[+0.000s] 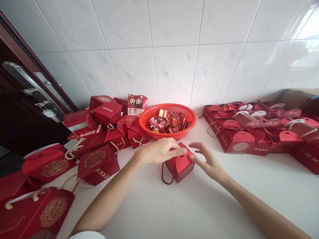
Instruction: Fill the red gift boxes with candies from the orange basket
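Note:
A small red gift box (185, 171) with a dark red cord loop stands on the white table in front of me. My left hand (161, 151) is at its left side, thumb laid over the top flap and fingers curled along the back; the fingertips are partly hidden. At the box's right edge, my right hand (208, 162) touches it with the thumb, its fingers spread apart above the table. Just behind the box sits an orange-red plastic basket (143, 127) holding small wrapped sweets (171, 121).
Red gift boxes (98, 164) with rope handles are heaped at the left. More red boxes (249, 142) stand in close rows at the right, a cardboard box (294, 96) behind them. A tiled wall (174, 73) backs the table. At far left is a door with a metal handle (22, 78) and keys.

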Motion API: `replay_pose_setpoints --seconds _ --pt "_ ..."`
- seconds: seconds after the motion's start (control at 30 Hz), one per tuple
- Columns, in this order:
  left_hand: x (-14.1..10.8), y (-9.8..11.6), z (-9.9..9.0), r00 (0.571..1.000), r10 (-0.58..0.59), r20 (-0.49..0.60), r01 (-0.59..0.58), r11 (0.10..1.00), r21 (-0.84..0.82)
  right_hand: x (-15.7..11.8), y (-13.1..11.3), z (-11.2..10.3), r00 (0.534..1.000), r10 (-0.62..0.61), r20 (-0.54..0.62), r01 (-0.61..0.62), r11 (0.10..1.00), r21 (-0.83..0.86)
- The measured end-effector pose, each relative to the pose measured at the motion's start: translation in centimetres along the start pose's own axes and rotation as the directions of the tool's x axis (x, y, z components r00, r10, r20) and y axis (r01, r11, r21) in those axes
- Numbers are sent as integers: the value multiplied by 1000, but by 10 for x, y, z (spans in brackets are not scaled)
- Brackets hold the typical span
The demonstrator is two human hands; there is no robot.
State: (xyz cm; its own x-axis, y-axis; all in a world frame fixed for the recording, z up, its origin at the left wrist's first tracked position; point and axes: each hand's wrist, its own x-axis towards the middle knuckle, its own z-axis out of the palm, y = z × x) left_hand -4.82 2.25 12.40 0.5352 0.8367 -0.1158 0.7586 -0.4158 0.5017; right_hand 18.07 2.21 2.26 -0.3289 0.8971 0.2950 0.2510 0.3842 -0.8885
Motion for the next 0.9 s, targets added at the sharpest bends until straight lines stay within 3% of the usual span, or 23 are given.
replay_pose_setpoints --seconds 0.17,0.27,0.33,0.43,0.57,0.77,0.9 --pt "7 -1 4 997 28 73 -29 999 13 5 10 -3 963 239 127 -261 943 205" --pt "13 -10 7 991 103 85 -99 994 -53 9 16 -4 948 260 183 -301 919 255" --pt "15 -16 7 990 108 96 -100 992 -81 11 20 -4 955 251 155 -283 930 235" --pt "13 -23 5 988 20 155 -7 996 -83 12 23 -5 973 217 77 -228 950 214" --pt "12 -24 3 980 -42 194 61 994 -90 15 16 -15 969 247 21 -244 932 267" --pt "19 -24 7 999 8 48 -3 995 -102 18 -8 -42 983 173 -65 -117 856 504" --pt "17 -18 14 999 -40 -35 37 995 -96 21 -30 -55 987 94 -128 -17 864 503"
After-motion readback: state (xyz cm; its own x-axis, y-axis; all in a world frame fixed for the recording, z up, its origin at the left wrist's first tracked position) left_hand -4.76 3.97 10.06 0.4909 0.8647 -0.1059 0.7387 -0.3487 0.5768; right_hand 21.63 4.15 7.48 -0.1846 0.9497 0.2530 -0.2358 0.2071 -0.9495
